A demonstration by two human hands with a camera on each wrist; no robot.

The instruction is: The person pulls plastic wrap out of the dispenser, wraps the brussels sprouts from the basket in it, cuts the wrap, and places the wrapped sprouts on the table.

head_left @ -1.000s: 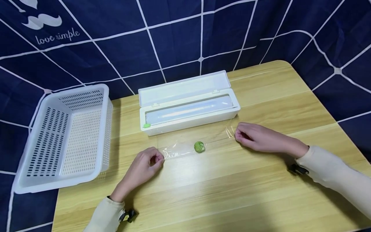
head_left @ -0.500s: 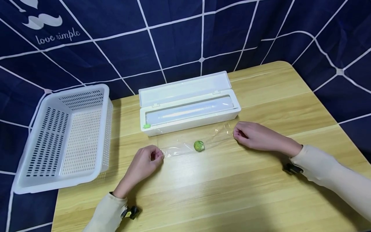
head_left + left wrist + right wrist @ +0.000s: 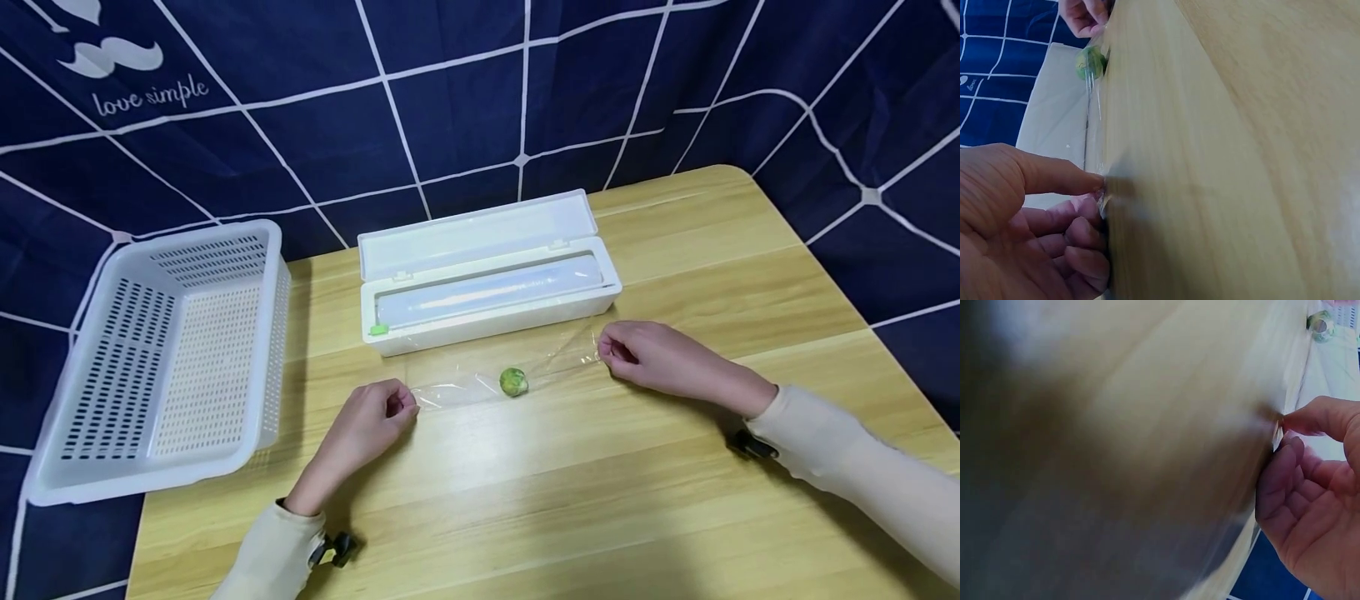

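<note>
A strip of clear plastic wrap stretches between both hands, in front of the dispenser box. Its left end is pinched between thumb and fingers of my left hand. The right end is pinched the same way by my right hand, the remaining fingers curled. Near the strip's middle sits a small round green Brussels sprout, which also shows at the top of the left wrist view as a sprout against the film. Whether the film lies over or under the sprout is hard to tell.
Behind the hands stands a white plastic wrap dispenser, its lid raised, a roll inside and a green slider at its left end. A white perforated basket stands at the left on the wooden table. A dark blue gridded cloth hangs behind.
My right hand has shifted slightly left, and the film's right part has slackened and creased. The left hand has stayed nearly in place. The sprout has barely moved.
</note>
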